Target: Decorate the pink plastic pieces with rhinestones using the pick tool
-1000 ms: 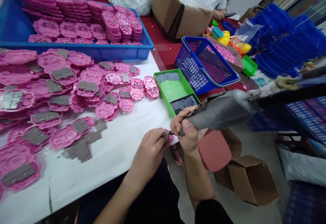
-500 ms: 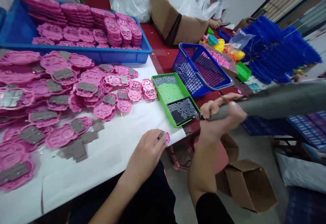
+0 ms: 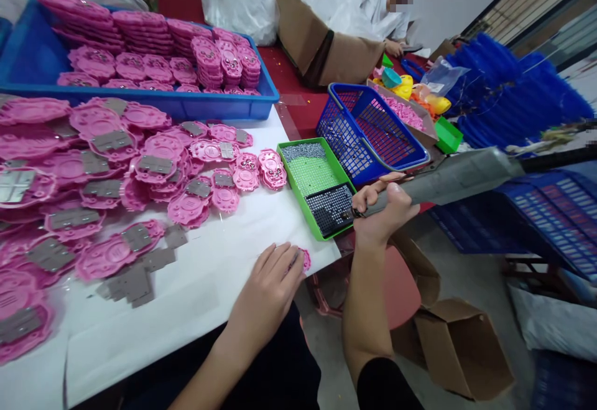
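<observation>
My left hand (image 3: 269, 282) lies over a pink plastic part (image 3: 306, 260) at the table's near right edge, fingers bent down onto it; most of the part is hidden beneath them. Wrapped in my right hand (image 3: 386, 216) is a grey electric screwdriver (image 3: 450, 180), lying almost level. Its bit points at the black perforated screw plate (image 3: 321, 222), which holds many small screws; whether the bit touches one I cannot tell. That plate sits in the near end of a green tray (image 3: 302, 206), with loose screws heaped at the tray's far end.
Pink housings (image 3: 112, 139) with grey metal plates cover the table's left. Loose metal plates (image 3: 135, 282) lie nearer me. A blue bin (image 3: 186, 106) of stacked pink parts stands behind. Beyond the tray are a blue basket (image 3: 347, 152), a cardboard box (image 3: 347, 58) and a co-worker's hand (image 3: 394, 48).
My right hand and the screwdriver have shifted left and slightly down, bringing the bit further over the black screw plate. My left hand stays on the pink part.
</observation>
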`<state>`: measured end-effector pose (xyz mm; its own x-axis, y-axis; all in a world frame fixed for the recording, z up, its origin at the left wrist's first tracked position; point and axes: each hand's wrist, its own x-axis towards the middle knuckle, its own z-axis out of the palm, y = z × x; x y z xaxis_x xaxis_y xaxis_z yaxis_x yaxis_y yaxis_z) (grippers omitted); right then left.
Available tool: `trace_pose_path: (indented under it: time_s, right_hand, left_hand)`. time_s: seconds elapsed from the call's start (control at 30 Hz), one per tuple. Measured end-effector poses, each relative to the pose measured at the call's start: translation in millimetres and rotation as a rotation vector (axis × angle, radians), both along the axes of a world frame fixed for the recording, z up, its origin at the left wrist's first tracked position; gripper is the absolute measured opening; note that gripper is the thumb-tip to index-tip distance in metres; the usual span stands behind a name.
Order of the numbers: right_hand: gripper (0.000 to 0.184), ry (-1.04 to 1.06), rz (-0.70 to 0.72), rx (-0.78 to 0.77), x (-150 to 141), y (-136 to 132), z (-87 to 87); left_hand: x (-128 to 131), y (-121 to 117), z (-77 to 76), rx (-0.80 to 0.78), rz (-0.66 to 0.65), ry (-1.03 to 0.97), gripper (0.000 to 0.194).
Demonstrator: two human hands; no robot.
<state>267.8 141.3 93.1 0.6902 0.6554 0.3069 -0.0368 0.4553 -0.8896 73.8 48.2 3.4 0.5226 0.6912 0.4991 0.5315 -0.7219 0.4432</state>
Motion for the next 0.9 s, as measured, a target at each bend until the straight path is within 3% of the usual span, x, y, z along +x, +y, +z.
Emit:
trace_pose_path:
  time_s: [0.33,0.5,0.63,0.77,0.9]
  right_hand:
    - [0.013,-0.024,-0.006,-0.006,-1,3,-8.1]
    - [0.013,-0.089,0.025,0.049,-4,-14,11.1]
    - [0.018,-0.136,0.220,0.060,-31,-41,24.8]
    - [0.021,-0.139,0.397,0.000,-65,-53,12.4]
    - [0.019,-0.117,0.414,-0.012,-79,-49,-7.9]
  left_hand:
    - [0,-2,-0.2,-0.023,0.024,0.004,0.033]
    - [-1,0,-6.8,-0.115,0.016,-0.087,0.051]
    - [-3,3,-7.2,-0.217,0.002,-0.178,0.065]
    - [-4,4,-4.7,-0.300,-0.006,-0.242,0.077]
    - [-3,4,-2.9,-0.297,-0.012,-0.246,0.087]
